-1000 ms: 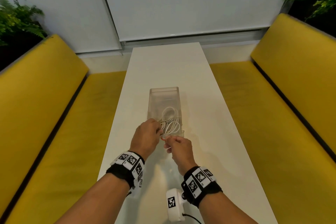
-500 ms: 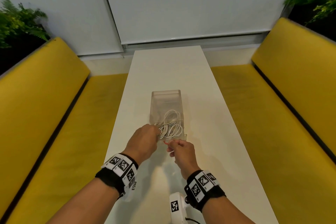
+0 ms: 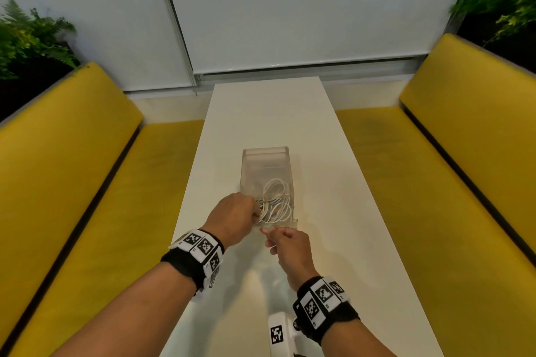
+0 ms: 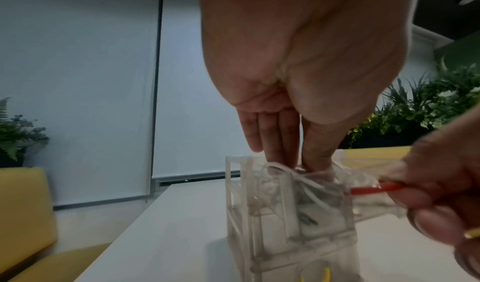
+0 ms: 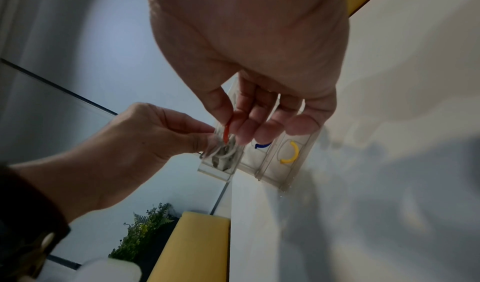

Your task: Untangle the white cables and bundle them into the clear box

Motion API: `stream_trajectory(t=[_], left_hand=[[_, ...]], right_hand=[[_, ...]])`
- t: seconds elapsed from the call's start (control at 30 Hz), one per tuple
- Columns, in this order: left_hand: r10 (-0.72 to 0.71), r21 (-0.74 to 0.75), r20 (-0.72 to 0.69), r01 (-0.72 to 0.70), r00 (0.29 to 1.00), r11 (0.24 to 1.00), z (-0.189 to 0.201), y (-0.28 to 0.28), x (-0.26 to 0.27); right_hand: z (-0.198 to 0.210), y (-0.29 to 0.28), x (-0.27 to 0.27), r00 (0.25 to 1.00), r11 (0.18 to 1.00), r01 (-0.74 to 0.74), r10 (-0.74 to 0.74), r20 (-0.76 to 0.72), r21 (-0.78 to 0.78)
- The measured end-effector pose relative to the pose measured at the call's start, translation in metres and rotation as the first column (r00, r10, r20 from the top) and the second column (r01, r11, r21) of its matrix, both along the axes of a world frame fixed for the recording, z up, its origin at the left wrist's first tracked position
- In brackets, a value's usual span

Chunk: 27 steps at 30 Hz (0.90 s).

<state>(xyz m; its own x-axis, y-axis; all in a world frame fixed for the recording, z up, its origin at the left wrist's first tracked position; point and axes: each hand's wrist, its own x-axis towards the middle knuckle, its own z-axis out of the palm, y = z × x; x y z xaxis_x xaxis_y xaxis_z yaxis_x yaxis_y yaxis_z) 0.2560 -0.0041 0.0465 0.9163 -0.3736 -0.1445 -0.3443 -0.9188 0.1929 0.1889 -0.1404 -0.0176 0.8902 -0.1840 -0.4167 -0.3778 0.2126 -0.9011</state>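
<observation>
A clear box (image 3: 265, 159) with compartments stands in the middle of the white table (image 3: 269, 113). Its near compartment holds coiled white cables (image 3: 275, 200). My left hand (image 3: 256, 213) reaches in from the left, and its thumb and fingers pinch the cable bundle (image 4: 296, 173). My right hand (image 3: 269, 233) hovers just in front of the box's near end and pinches a thin red tie (image 5: 226, 132) between thumb and forefinger, close to the cables. A blue tie (image 5: 262, 145) and a yellow tie (image 5: 289, 153) lie in the other two compartments.
Yellow benches (image 3: 87, 182) (image 3: 435, 182) run along both long sides of the narrow table. A white device with a black marker (image 3: 278, 333) sits at the near edge under my right wrist. Plants stand in the far corners.
The view has tilted slightly. Both hands stay at the box's near end, the left one on the cables. The red tie in my right hand now shows.
</observation>
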Motion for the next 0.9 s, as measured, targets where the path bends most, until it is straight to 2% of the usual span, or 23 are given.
stream_trajectory(t=[0.13, 0.23, 0.37, 0.47, 0.6, 0.77, 0.9], left_hand=[[-0.007, 0.104, 0.118, -0.006, 0.993, 0.995, -0.001, -0.01, -0.008], [0.032, 0.068, 0.194, -0.046, 0.981, 0.997, -0.002, -0.017, -0.006], [0.082, -0.008, 0.131, -0.082, 0.988, 0.997, -0.008, -0.021, -0.004], [0.056, 0.013, 0.053, -0.057, 0.997, 0.998, -0.005, -0.017, -0.002], [0.039, 0.044, 0.035, -0.04, 0.999, 0.998, 0.002, -0.017, 0.001], [-0.041, 0.14, 0.092, 0.028, 0.995, 0.99, -0.002, -0.028, 0.005], [-0.001, 0.089, 0.168, -0.014, 0.986, 0.996, -0.011, -0.027, 0.002]], right_hand=[[-0.002, 0.002, 0.001, 1.0, 1.0, 0.017, -0.017, -0.009, 0.0], [-0.003, 0.003, 0.001, 1.0, 1.0, 0.021, -0.021, -0.017, -0.011], [-0.004, 0.001, 0.001, 0.999, 1.0, 0.011, -0.012, -0.036, -0.026], [-0.006, 0.001, 0.001, 0.999, 0.999, 0.016, -0.017, -0.038, -0.034], [-0.007, 0.005, -0.001, 0.998, 0.999, 0.011, -0.014, -0.069, -0.033], [-0.006, 0.007, 0.001, 0.997, 0.999, 0.033, -0.035, -0.067, -0.039], [-0.007, 0.009, 0.002, 0.997, 0.998, 0.047, -0.049, -0.057, -0.043]])
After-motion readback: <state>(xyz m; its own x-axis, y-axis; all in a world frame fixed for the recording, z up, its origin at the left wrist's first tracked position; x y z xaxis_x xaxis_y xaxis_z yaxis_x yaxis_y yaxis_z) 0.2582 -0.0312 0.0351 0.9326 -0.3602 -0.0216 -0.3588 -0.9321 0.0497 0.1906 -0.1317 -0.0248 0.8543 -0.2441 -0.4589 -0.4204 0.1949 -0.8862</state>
